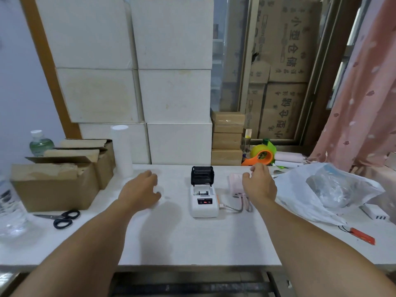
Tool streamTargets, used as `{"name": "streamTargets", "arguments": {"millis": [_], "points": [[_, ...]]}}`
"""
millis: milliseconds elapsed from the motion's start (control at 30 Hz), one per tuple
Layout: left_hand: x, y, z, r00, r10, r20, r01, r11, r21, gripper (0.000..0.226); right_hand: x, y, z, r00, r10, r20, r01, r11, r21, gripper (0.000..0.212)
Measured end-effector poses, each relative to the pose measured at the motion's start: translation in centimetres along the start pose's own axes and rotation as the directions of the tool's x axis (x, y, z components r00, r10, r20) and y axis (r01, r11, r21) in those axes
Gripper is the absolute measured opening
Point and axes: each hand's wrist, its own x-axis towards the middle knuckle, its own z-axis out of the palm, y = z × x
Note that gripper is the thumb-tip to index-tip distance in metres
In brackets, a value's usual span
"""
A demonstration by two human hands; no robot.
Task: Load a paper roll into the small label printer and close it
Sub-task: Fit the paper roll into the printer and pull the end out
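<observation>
Printer (pixel 204 197) lid up, bay empty; both hands' fingers loosely spread, holding nothing; right hand (pixel 259 185) should grasp the pink object (pixel 235 181) right of it squarely.

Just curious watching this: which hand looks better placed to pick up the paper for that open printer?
Probably the right hand: it hovers over the pink roll beside the open printer. The left hand is farther away.

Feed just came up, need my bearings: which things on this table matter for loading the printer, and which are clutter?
For the job:
label printer, lid open
pink paper roll
left hand
right hand

Lying about:
scissors
tape dispenser
cardboard boxes
plastic bag
</observation>
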Motion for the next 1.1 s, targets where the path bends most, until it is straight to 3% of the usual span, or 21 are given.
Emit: {"name": "streamTargets", "arguments": {"millis": [133, 333, 600, 800, 967, 1100], "points": [[-1.8, -1.8, 0.7, 0.998, 0.050, 0.046, -0.056, 0.989, 0.136, 0.035, -1.1, -1.6, 1.4, 0.993, -0.109, 0.045, 0.110, 0.993, -0.031, 0.018], [-2.3, -2.1, 2.4, 0.998, -0.037, -0.057, 0.040, 0.998, 0.051, 0.037, -2.3, -2.5, 2.5, 0.962, -0.246, 0.115, 0.260, 0.957, -0.128, 0.016], [-1.6, -2.3, 3.5, 0.986, -0.064, -0.156, 0.079, 0.993, 0.089, 0.016, -2.1, -1.2, 2.3, 0.959, -0.238, 0.153, 0.262, 0.952, -0.161, 0.016], [-1.2, -2.2, 4.3, 0.978, -0.169, -0.122, 0.169, 0.986, -0.012, 0.023, -2.7, -0.4, 2.7, 0.886, -0.384, 0.261, 0.450, 0.846, -0.285, 0.017], [-0.3, -2.5, 4.1, 0.971, -0.240, -0.008, 0.233, 0.951, -0.202, 0.033, -3.1, -0.8, 3.1, 0.878, -0.395, 0.271, 0.459, 0.855, -0.241, 0.017], [0.3, -2.5, 3.4, 0.970, -0.235, 0.065, 0.243, 0.942, -0.233, 0.028, -3.2, -2.0, 3.0, 0.868, -0.417, 0.271, 0.470, 0.865, -0.178, 0.020]]}}
